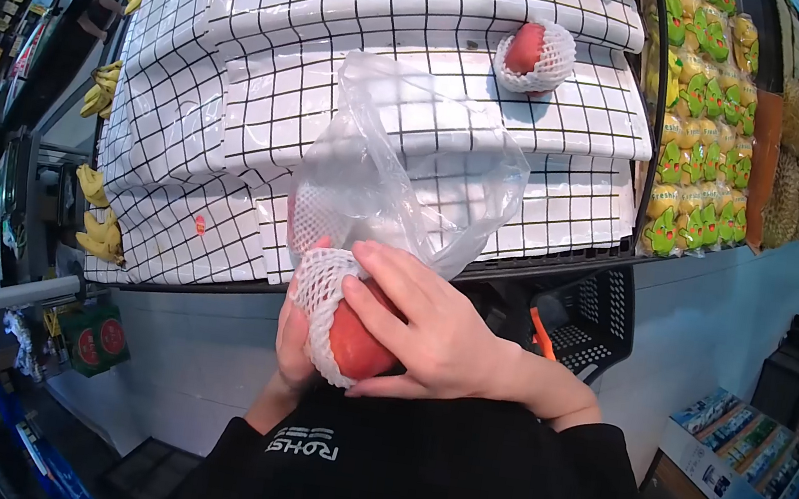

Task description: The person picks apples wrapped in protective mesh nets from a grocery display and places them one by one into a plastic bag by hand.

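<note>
Close to my body, a red fruit sits in a white foam net. My right hand lies over its top and right side, fingers wrapped round it. From the left, my left hand holds the same fruit, its fingers mostly hidden behind the net. Just beyond the hands, a clear plastic bag rests on the checkered cloth, with another netted fruit showing through its lower left part. Farther back, a red fruit in a foam net stands on the cloth.
The checkered cloth covers a stepped display. Packaged yellow fruit and spiky durians are at the right, bananas at the left. Below the edge are a black basket and a box.
</note>
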`<state>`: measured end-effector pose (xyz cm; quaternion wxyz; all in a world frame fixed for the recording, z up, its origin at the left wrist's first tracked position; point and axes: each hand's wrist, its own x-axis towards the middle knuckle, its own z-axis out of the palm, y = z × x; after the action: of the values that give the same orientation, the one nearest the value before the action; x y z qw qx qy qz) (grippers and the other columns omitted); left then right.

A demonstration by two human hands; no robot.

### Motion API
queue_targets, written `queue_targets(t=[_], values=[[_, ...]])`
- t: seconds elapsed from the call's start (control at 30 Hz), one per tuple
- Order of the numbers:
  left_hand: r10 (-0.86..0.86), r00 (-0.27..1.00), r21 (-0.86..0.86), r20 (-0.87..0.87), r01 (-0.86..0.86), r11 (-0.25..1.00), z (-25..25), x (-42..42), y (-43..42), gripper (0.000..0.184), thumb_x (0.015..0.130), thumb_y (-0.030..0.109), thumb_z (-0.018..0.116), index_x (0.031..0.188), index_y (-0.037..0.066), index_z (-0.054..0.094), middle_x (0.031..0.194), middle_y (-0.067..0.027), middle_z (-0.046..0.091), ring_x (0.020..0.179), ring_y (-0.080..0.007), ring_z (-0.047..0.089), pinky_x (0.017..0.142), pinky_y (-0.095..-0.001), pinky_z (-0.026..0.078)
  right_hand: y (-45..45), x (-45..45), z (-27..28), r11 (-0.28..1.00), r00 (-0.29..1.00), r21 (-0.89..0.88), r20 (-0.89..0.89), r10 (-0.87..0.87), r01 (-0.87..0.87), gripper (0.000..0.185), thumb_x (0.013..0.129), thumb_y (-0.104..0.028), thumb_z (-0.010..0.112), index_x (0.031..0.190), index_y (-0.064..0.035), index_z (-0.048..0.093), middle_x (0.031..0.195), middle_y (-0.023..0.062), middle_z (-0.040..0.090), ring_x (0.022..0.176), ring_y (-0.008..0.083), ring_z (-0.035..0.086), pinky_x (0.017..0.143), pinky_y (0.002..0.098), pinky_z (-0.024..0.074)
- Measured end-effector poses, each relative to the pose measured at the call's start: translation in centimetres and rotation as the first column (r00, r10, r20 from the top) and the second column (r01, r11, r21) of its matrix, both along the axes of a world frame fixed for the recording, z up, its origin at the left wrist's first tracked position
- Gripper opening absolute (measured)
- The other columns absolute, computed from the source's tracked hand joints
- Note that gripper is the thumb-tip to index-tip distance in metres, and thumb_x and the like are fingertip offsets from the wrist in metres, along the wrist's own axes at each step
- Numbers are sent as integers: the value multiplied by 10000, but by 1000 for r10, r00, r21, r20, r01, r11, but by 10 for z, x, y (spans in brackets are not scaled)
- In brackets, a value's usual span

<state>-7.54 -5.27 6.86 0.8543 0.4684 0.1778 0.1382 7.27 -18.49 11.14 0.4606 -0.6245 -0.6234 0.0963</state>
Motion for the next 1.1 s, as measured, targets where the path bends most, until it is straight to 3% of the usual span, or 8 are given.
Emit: queue_targets(t=[0.4, 0.53, 0.6, 0.63, 0.73, 0.9, 1.0, 1.1], values=[[18, 996, 285, -82, 6, 958, 55, 37, -14, 1028, 828, 570, 606, 1477, -82, 147, 1386, -184, 423, 1266, -265, 462, 1081, -373, 341, -8, 36, 6, 978, 985, 140, -62, 164, -154, 848, 623, -245, 824, 1338, 18, 449, 1315, 267, 420, 1193, 435, 463, 988, 503, 426], [45, 999, 326, 8, -45, 944, 56, 54, -15, 1125, 774, 605, 701, 1487, -62, 142, 1425, -179, 376, 1259, -261, 467, 1058, -368, 370, -16, 53, 7, 990, 978, 134, -209, -13, 41, 977, 594, -223, 847, 1407, 21, 361, 1332, 233, 410, 1220, 380, 465, 1012, 453, 412], [67, 994, 349, 91, -95, 932, 54, 65, -15, 1179, 707, 603, 771, 1479, -68, 185, 1472, -217, 330, 1143, -223, 560, 895, -316, 500, -21, 61, 5, 985, 784, 164, -617, 64, 49, 995, 657, -275, 839, 1437, 29, 302, 1354, 202, 422, 1242, 293, 473, 1029, 423, 410], [18, 993, 409, 120, -65, 910, 55, 69, -12, 1161, 697, 573, 790, 1469, -75, 214, 1472, -225, 335, 1083, -207, 589, 833, -296, 516, -19, 60, 13, 974, 239, 225, -948, 209, 40, 990, 697, -289, 828, 1448, 34, 269, 1360, 171, 440, 1238, 233, 489, 1044, 396, 410], [-121, 975, 605, 189, -18, 796, 56, 86, -1, 986, 711, 388, 825, 1422, -88, 334, 1448, -257, 373, 812, -155, 657, 599, -218, 491, -12, 79, -2, 946, -155, 324, -934, 322, 12, 887, 769, -513, 697, 1404, 0, 350, 1309, 185, 516, 1183, 278, 562, 995, 416, 477], [-154, 976, 763, 156, -21, 646, 62, 100, -3, 798, 705, 207, 843, 1353, -55, 460, 1390, -260, 455, 746, -136, 649, 579, -213, 484, -4, 73, -32, 956, -271, 247, -920, 283, 157, 932, 787, -715, 522, 1392, -22, 369, 1326, 201, 502, 1183, 324, 559, 966, 466, 501], [-163, 958, 807, 234, -98, 582, 56, 107, -8, 660, 690, 174, 851, 1254, -29, 573, 1349, -270, 494, 739, -136, 641, 588, -216, 494, -7, 72, -48, 790, -415, 585, -683, 601, 183, 1017, 732, -727, 588, 1415, -18, 333, 1342, 212, 477, 1205, 337, 538, 992, 483, 486], [-216, 932, 862, 291, -158, 482, 51, 110, -9, 539, 696, 192, 850, 1164, 13, 651, 1337, -286, 497, 721, -149, 637, 614, -226, 511, -13, 78, -44, 912, -362, 377, -837, 410, 163, 1168, 634, -663, 728, 1463, -16, 219, 1395, 198, 414, 1260, 330, 487, 1056, 482, 432]])
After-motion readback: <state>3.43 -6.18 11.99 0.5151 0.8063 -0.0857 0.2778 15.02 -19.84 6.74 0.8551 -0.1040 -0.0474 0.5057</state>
